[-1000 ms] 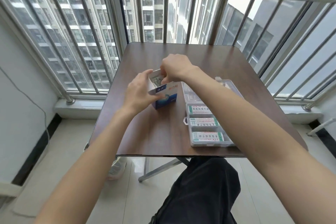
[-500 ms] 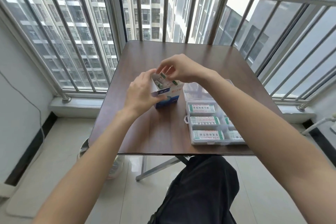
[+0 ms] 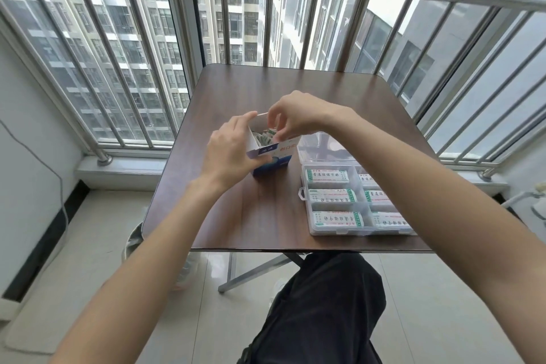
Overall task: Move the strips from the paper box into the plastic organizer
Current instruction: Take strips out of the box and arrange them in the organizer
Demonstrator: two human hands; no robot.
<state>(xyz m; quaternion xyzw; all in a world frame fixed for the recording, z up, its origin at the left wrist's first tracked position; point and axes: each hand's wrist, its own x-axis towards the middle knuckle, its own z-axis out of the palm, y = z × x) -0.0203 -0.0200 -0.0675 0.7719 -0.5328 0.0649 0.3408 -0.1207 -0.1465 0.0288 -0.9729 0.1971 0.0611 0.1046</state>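
Your left hand (image 3: 233, 151) grips the open paper box (image 3: 273, 158) on the table (image 3: 266, 216); your right hand (image 3: 291, 117) pinches strips (image 3: 264, 139) inside it. Next, lift them across to the plastic organizer (image 3: 351, 201) just right

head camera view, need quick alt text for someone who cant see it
A person's left hand holds an open blue-and-white paper box upright on a brown table while the right hand reaches its fingertips into the strips inside. A clear plastic organizer holding strips sits to the right.
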